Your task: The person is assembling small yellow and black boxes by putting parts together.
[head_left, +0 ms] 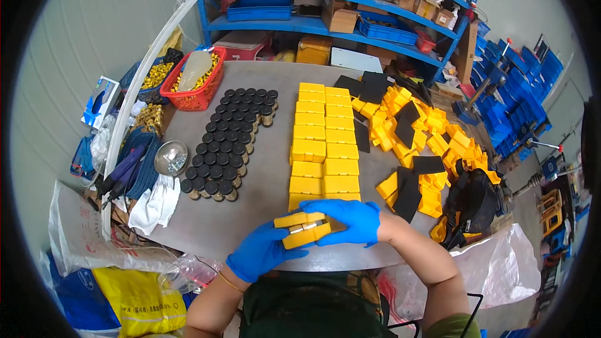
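Both my hands wear blue gloves and meet at the table's near edge. Between them is a small yellow plastic box (307,236), its two halves slightly apart with something pale and metallic showing in the gap. My left hand (260,253) grips it from the left and below. From the right, my right hand (352,220) closes over its other end. Just beyond my hands, two columns of closed yellow boxes (325,134) run away from me. To their left stand rows of small jars with black lids (226,139).
Loose yellow box parts (432,144) and black foam pieces (407,194) are heaped on the right. On the left are a metal bowl (171,158), white gloves (155,203) and a red basket (195,94) of yellow parts. A blue shelf (269,24) stands behind the grey table (263,75).
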Motion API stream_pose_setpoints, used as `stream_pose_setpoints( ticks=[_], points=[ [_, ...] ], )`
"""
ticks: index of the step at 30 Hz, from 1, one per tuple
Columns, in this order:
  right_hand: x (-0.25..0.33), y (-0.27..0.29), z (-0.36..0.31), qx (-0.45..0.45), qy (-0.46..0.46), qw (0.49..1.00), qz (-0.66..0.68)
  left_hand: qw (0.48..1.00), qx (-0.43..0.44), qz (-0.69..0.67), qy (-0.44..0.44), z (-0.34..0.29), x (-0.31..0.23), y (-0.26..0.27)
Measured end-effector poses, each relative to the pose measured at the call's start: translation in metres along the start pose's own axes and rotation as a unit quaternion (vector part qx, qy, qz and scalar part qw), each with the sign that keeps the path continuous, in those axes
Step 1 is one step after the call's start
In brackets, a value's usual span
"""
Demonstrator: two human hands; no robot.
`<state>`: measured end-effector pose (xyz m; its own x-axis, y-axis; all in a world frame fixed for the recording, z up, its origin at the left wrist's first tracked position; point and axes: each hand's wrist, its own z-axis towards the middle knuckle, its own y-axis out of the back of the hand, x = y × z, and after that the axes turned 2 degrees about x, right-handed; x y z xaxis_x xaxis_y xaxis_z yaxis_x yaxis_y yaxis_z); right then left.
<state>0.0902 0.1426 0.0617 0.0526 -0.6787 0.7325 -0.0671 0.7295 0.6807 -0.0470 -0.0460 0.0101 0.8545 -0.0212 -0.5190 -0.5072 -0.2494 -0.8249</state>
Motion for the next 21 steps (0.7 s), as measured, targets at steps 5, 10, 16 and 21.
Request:
stream_pose_setpoints(
  ticks=[5,10,16,21],
  points=[
    [0.03,0.027,0.003,0.132,-0.102,0.982,0.085,0.984,0.052,-0.08,0.153,-0.003,-0.01,-0.004],
    [0.009,0.013,0.003,0.139,-0.036,0.986,0.089,0.968,0.048,-0.106,0.222,-0.001,-0.003,-0.001],
    [0.006,-0.005,0.016,0.1,0.051,0.994,0.015,0.973,-0.033,0.145,0.176,-0.001,-0.003,-0.003],
    [0.012,-0.006,0.03,0.105,0.038,0.976,-0.188,0.926,-0.041,0.331,0.175,0.011,-0.017,-0.004]
  ],
)
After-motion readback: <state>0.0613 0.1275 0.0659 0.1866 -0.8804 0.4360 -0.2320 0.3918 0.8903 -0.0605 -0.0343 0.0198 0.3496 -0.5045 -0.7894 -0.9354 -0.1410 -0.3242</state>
